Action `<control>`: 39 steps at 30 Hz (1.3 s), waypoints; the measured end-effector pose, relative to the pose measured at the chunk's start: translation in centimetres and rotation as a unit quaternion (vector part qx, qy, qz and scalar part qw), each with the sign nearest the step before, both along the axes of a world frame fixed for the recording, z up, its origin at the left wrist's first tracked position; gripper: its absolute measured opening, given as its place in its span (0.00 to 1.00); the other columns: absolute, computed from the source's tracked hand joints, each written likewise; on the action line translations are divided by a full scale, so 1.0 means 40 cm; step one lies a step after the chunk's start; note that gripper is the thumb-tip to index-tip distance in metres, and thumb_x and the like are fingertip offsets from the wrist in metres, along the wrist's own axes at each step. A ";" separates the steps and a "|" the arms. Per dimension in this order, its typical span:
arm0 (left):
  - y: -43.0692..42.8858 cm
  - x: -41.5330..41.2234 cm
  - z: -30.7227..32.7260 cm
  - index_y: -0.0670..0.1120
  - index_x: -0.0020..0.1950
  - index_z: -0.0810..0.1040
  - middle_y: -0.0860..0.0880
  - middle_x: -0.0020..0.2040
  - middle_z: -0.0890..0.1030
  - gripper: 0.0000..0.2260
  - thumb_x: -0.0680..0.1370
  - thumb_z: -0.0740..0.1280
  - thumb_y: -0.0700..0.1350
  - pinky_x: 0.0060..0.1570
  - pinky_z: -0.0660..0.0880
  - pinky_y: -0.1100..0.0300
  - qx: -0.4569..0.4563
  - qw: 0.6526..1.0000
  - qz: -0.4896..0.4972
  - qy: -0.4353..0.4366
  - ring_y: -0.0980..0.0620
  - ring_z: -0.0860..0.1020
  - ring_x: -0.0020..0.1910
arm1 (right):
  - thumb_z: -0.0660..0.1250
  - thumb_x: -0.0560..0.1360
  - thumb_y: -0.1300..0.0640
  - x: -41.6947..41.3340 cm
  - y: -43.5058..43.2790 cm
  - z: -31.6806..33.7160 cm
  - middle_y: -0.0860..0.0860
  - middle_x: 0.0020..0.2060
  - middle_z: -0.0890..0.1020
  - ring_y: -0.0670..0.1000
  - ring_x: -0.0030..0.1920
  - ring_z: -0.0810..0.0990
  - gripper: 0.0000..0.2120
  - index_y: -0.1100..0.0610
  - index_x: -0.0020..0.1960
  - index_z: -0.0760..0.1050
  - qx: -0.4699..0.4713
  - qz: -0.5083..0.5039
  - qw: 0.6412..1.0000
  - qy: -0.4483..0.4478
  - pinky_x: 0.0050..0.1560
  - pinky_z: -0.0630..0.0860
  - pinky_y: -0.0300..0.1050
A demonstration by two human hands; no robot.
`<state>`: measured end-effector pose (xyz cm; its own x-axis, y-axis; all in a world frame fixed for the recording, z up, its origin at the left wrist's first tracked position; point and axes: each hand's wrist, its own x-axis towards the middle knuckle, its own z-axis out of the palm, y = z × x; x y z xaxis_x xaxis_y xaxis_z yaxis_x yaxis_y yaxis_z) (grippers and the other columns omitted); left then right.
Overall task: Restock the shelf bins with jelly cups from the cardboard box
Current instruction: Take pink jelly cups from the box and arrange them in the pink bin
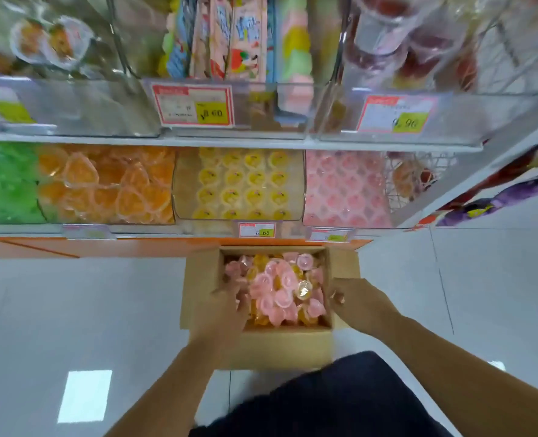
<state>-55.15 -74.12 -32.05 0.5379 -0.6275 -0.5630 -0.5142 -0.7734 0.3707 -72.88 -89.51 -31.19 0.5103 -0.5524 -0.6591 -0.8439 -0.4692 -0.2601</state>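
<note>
Both hands down at the cardboard box (277,343) on the floor!

Left hand (229,302) dips among the pink and yellow jelly cups (277,290) heaped inside, too blurred to tell whether it grips any. Right hand (352,298) sits at the box's right rim, fingers curled, its hold unclear. Just above, the yellow bin (239,184) and pink bin (343,187) sit side by side.

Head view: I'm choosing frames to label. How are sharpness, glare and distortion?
Head view: soft throughout; left hand and right hand motion-blurred; upper price tag barely legible; a light's reflection glares on the floor; wide-angle lens skews the shelf at right.
</note>
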 end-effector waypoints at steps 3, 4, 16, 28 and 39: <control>0.012 0.034 -0.158 0.56 0.58 0.76 0.53 0.55 0.79 0.11 0.80 0.57 0.47 0.50 0.74 0.57 -0.003 1.000 0.005 -0.005 0.49 0.78 0.51 | 0.60 0.78 0.53 0.016 0.006 -0.175 0.49 0.56 0.79 0.51 0.51 0.77 0.13 0.51 0.61 0.73 0.005 0.000 1.000 -0.004 0.47 0.71 0.41; 0.015 0.043 -0.212 0.56 0.56 0.76 0.53 0.52 0.79 0.11 0.80 0.57 0.46 0.50 0.75 0.57 -0.008 1.000 0.010 -0.006 0.49 0.78 0.50 | 0.60 0.77 0.53 0.024 0.008 -0.239 0.49 0.58 0.79 0.52 0.56 0.77 0.15 0.51 0.64 0.72 0.006 0.004 1.000 -0.009 0.50 0.71 0.41; 0.020 0.130 -0.693 0.57 0.69 0.68 0.48 0.74 0.56 0.18 0.79 0.55 0.53 0.68 0.60 0.48 -0.039 0.984 -0.045 -0.170 0.44 0.58 0.70 | 0.65 0.72 0.50 0.127 -0.008 -0.800 0.55 0.74 0.55 0.60 0.71 0.64 0.35 0.47 0.75 0.53 -0.034 0.016 0.994 -0.104 0.60 0.74 0.54; 0.037 0.121 -0.783 0.52 0.55 0.80 0.48 0.61 0.77 0.13 0.72 0.67 0.47 0.60 0.71 0.38 -0.125 0.951 -0.101 -0.264 0.36 0.65 0.69 | 0.64 0.73 0.45 0.164 0.005 -0.857 0.56 0.72 0.58 0.59 0.72 0.61 0.26 0.39 0.70 0.64 -0.084 0.132 0.984 -0.084 0.63 0.71 0.50; -0.007 0.078 -0.809 0.65 0.73 0.58 0.59 0.76 0.54 0.30 0.74 0.66 0.53 0.69 0.64 0.51 -0.075 0.965 -0.201 0.152 0.53 0.57 0.74 | 0.64 0.75 0.59 0.185 -0.005 -0.824 0.53 0.71 0.52 0.57 0.64 0.69 0.38 0.36 0.75 0.49 -0.047 0.272 0.958 -0.082 0.54 0.72 0.43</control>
<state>-52.02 -74.42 -64.40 0.0589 -0.8378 -0.5428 -0.6113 -0.4601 0.6439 -65.47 -89.71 -64.13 0.8317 -0.2285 -0.5060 -0.4198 -0.8553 -0.3037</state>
